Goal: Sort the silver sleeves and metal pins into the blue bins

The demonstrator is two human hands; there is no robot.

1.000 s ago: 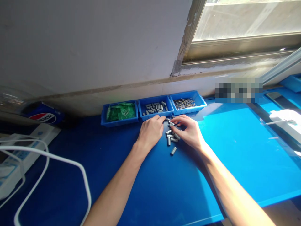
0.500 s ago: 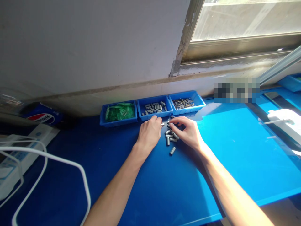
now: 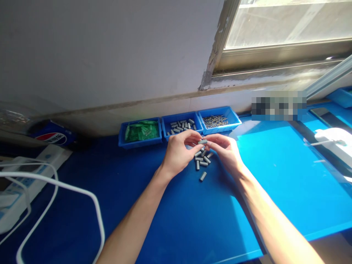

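My left hand pinches a short grey metal bar between thumb and fingers, above the table. At the bar's right end, my right hand closes its thumb and fingertips on it. Whether a smaller part is also in those fingers I cannot make out. Beneath both hands lies a loose pile of similar bars, partly covered by the fingers. One separate bar rests nearer to me. Just behind the hands, a blue bin contains several more of these bars.
Left of that bin stands a blue bin with green bags; right of it, another bin contains thin metal pins or screws. A white cable loops at left beside a power strip. A white device lies far right.
My left hand has moved right and turned, bringing the metal bar into view. My right hand has shifted slightly right from the pile, and the two hands now meet at the bar.
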